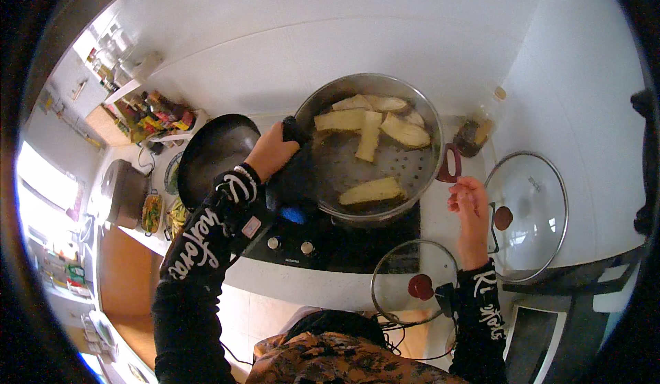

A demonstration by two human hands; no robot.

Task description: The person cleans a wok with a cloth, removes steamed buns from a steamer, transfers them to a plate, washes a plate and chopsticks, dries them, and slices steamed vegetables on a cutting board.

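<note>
A wide steel steamer (pixel 333 191) stands on the stove, its perforated base holding several pale, thick slices (pixel 371 191) with darker edges. My left hand (pixel 271 151) is closed at the steamer's left rim on a dark, cloth-like thing (pixel 295 178), which hides the rim and handle there. A bit of it sticks up above my fist. My right hand (pixel 471 202) is just below the steamer's dark red right handle (pixel 449 164), apart from it. Its fingers are loosely bent, with nothing visible in them.
A black wok (pixel 220 143) sits to the left. Two glass lids with red knobs, a near one (pixel 399 281) and a farther one (pixel 543 198), lie at right. A corked jar (pixel 478 129) stands by the wall. Dishes of food (pixel 152 212) and a grey cooker (pixel 124 191) are far left.
</note>
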